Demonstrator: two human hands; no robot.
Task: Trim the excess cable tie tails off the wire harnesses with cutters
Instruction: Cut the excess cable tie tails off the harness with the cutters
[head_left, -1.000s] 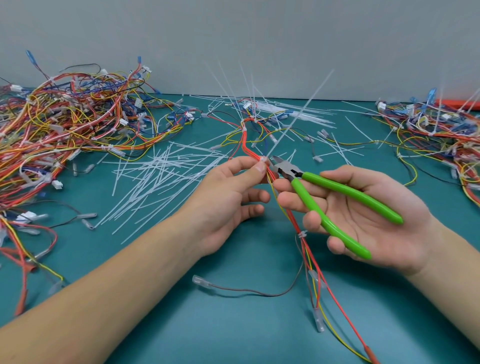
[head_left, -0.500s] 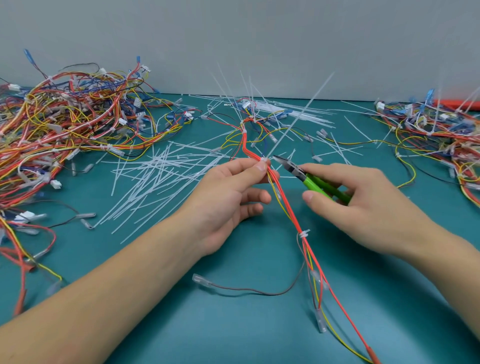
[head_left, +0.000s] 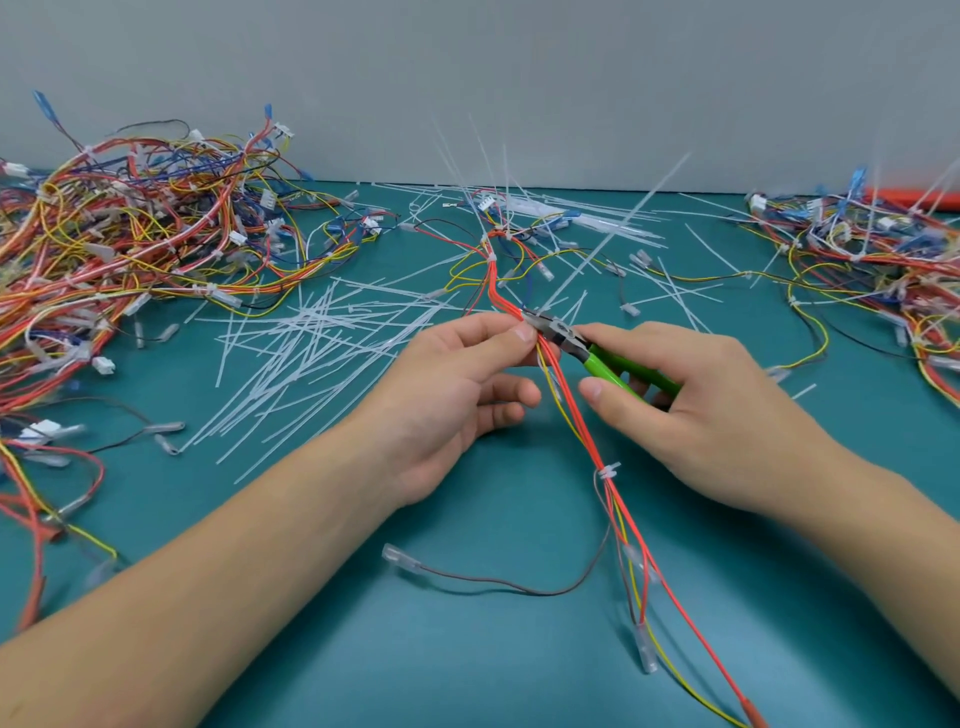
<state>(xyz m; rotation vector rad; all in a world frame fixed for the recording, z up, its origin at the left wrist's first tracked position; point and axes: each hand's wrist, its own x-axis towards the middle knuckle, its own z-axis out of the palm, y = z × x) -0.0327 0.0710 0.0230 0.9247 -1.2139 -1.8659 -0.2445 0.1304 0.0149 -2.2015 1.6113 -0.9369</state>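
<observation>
— What's in the hands?

— The left hand (head_left: 457, 395) pinches a red and yellow wire harness (head_left: 587, 441) between thumb and forefinger. The right hand (head_left: 691, 410) grips green-handled cutters (head_left: 597, 353), their nose right at the pinch, seemingly on a long white cable tie tail (head_left: 613, 234), though the contact is too small to tell.

— And around them?

— Cut white tails (head_left: 311, 343) are strewn over the teal table (head_left: 467, 649), a harness heap (head_left: 119, 234) far left, another pile (head_left: 883, 249) far right.

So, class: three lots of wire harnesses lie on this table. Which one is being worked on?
The middle harness, red and yellow wires: the left hand pinches it, and the right hand holds green-handled cutters against it.
</observation>
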